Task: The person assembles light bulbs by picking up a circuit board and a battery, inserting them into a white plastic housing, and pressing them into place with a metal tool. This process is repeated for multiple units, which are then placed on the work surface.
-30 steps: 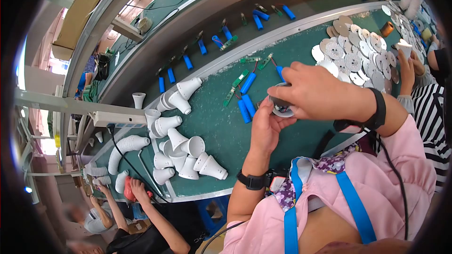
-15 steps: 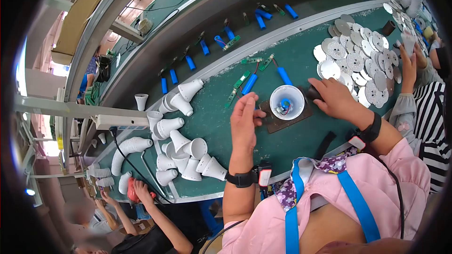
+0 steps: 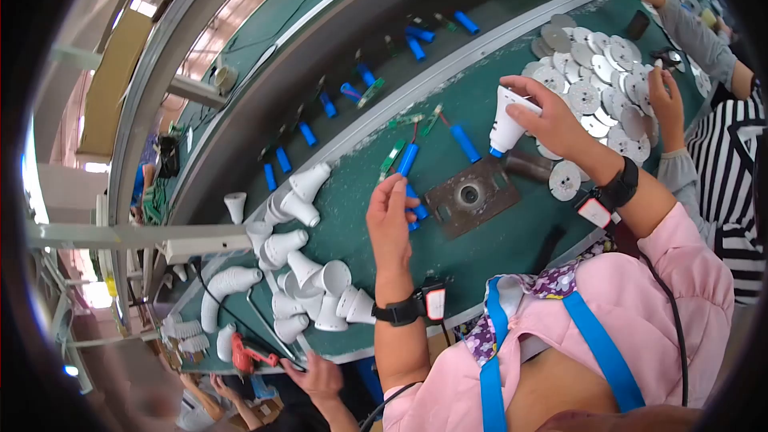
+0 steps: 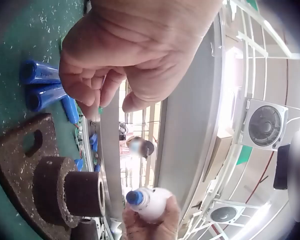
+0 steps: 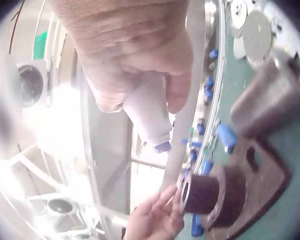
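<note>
My right hand (image 3: 552, 120) grips a white cone (image 3: 510, 118) by its wide end, tilted, with a blue tip pointing down above the table. The right wrist view shows the cone (image 5: 149, 107) between thumb and fingers. My left hand (image 3: 390, 228), its fingers loosely bent, hovers beside blue cylinders (image 3: 409, 159) with green boards. Nothing can be made out in the left hand (image 4: 135, 55). Between the hands lies a brown metal plate (image 3: 444, 212) with a round upright tube (image 4: 82, 194). A dark metal cylinder (image 3: 530, 166) lies on its side at the plate's right.
White cones (image 3: 308, 184) are heaped at the left. Perforated discs (image 3: 584, 96) are piled at the right, near another person's hand (image 3: 666, 100). More blue cylinders (image 3: 308, 134) lie along the channel behind the metal rail. A red tool (image 3: 244, 356) is at the lower left.
My right hand has let go of the dark cylinder and lifted the white cone off the plate. The left hand has moved slightly left and down. The head view has shifted.
</note>
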Tool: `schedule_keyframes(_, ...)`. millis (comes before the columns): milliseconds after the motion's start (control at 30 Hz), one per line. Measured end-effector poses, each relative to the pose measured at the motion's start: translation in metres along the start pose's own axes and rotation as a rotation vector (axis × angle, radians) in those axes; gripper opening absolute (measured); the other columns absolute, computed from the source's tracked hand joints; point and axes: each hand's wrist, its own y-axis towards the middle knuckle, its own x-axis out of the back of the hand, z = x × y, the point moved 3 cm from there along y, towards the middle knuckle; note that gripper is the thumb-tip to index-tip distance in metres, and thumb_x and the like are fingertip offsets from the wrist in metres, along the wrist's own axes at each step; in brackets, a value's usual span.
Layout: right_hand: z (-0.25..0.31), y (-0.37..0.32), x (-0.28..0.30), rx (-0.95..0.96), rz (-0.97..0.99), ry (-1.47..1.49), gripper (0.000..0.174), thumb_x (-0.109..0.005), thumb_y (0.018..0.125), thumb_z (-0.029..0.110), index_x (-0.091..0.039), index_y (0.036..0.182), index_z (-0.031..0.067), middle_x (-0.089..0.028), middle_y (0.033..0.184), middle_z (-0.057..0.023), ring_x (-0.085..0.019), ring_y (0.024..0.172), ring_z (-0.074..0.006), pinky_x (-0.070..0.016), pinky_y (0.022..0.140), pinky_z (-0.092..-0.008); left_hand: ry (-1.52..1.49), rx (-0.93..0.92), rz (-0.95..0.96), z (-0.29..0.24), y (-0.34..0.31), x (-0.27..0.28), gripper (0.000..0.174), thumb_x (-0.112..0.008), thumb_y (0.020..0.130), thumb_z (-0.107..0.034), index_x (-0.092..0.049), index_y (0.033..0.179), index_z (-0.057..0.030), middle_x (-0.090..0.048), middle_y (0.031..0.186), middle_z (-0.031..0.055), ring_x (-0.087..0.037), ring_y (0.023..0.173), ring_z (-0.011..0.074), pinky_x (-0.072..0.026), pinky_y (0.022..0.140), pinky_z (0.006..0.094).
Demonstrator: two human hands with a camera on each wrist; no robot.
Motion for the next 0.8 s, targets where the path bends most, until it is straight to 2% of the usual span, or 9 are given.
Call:
schedule_keyframes(100, -0.017, 0.004, 0.03, -0.211, -0.093, 0.052, 0.044, -0.055, 0.085, 0.024, -0.042, 0.12, 0.0005, -0.053, 0.106, -0.0092, -0.055, 0.093, -0.0158, -0.0491, 0.07, -0.0283, -0.001, 0.012, 0.0, -0.002, 0.004, -0.001, 0.025, -0.053, 0.087, -0.021, -0.055, 0.106, -0.0043, -0.058, 0.1, 0.006, -0.055, 0.067, 0.0073, -0.0383, 0.051, 0.0175)
schedule_keyframes(167, -0.032, 0.009, 0.049, -0.189, -0.149, 0.049, 0.047, -0.057, 0.083, 0.028, -0.044, 0.118, -0.0009, -0.054, 0.107, -0.0117, -0.056, 0.095, -0.0196, -0.0481, 0.075, -0.0316, 0.019, 0.008, -0.023, -0.001, 0.007, -0.001, 0.025, -0.053, 0.087, -0.02, -0.055, 0.105, -0.004, -0.058, 0.1, 0.0064, -0.055, 0.067, 0.0073, -0.0382, 0.051, 0.0173)
schedule_keyframes(267, -0.04, 0.02, 0.081, -0.021, -0.218, -0.638, 0.052, -0.062, 0.075, 0.034, -0.048, 0.113, 0.0008, -0.053, 0.105, -0.0183, -0.052, 0.097, -0.0323, -0.0409, 0.086, -0.0374, 0.035, 0.007, -0.028, 0.0, 0.009, 0.0, 0.024, -0.053, 0.087, -0.019, -0.055, 0.105, -0.0035, -0.059, 0.098, 0.0046, -0.055, 0.067, 0.0069, -0.0383, 0.051, 0.0171)
schedule_keyframes(300, -0.03, 0.02, 0.081, 0.173, -0.325, -1.148, 0.051, -0.062, 0.074, 0.032, -0.048, 0.113, 0.0019, -0.053, 0.105, -0.0185, -0.05, 0.099, -0.034, -0.0396, 0.088, -0.0388, 0.053, 0.003, -0.033, 0.0, 0.01, 0.001, 0.024, -0.053, 0.087, -0.019, -0.055, 0.105, -0.0033, -0.059, 0.096, 0.0037, -0.054, 0.067, 0.0066, -0.0383, 0.051, 0.0169)
schedule_keyframes(367, -0.008, 0.038, 0.079, 0.455, -0.44, -1.343, 0.051, -0.062, 0.074, 0.032, -0.048, 0.113, 0.0026, -0.054, 0.105, -0.0181, -0.048, 0.1, -0.0354, -0.0384, 0.089, -0.0409, 0.082, -0.007, -0.042, 0.002, 0.012, 0.004, 0.024, -0.053, 0.087, -0.019, -0.055, 0.105, -0.003, -0.059, 0.094, 0.003, -0.054, 0.067, 0.0062, -0.0384, 0.051, 0.0168)
schedule_keyframes(467, -0.006, 0.098, 0.06, 0.28, -0.172, -0.992, 0.049, -0.063, 0.074, 0.032, -0.049, 0.111, 0.0021, -0.053, 0.105, -0.0194, -0.049, 0.099, -0.037, -0.0399, 0.087, -0.0423, 0.131, -0.015, -0.043, 0.004, 0.009, 0.004, 0.025, -0.053, 0.087, -0.018, -0.055, 0.106, -0.0023, -0.059, 0.091, 0.0022, -0.054, 0.067, 0.0052, -0.0384, 0.051, 0.0166)
schedule_keyframes(500, -0.007, 0.121, 0.052, 0.292, -0.172, -0.986, 0.049, -0.063, 0.074, 0.032, -0.049, 0.111, 0.0021, -0.053, 0.105, -0.0194, -0.049, 0.099, -0.037, -0.0399, 0.087, -0.0423, 0.147, -0.021, -0.035, 0.003, 0.009, 0.003, 0.025, -0.053, 0.087, -0.018, -0.056, 0.106, -0.0018, -0.059, 0.09, 0.0022, -0.053, 0.067, 0.0047, -0.0384, 0.052, 0.0165)
schedule_keyframes(567, -0.027, 0.171, 0.033, 0.057, -0.121, -1.118, 0.043, -0.062, 0.074, 0.028, -0.05, 0.105, 0.0002, -0.054, 0.102, -0.0207, -0.051, 0.098, -0.0375, -0.0424, 0.083, -0.0436, 0.182, -0.003, -0.042, 0.002, 0.004, 0.003, 0.025, -0.053, 0.087, -0.018, -0.056, 0.105, -0.0011, -0.059, 0.087, 0.0027, -0.053, 0.067, 0.0045, -0.039, 0.053, 0.0171)
schedule_keyframes(800, -0.076, 0.225, 0.013, 0.021, -0.117, -1.183, 0.024, -0.055, 0.075, 0.015, -0.054, 0.091, -0.0024, -0.057, 0.094, -0.0208, -0.057, 0.088, -0.0373, -0.047, 0.075, -0.0433, 0.234, -0.046, -0.005, 0.003, -0.008, 0.012, 0.027, -0.053, 0.087, -0.018, -0.054, 0.108, -0.0012, -0.058, 0.095, 0.0054, -0.057, 0.076, 0.0099, -0.0428, 0.058, 0.0203)
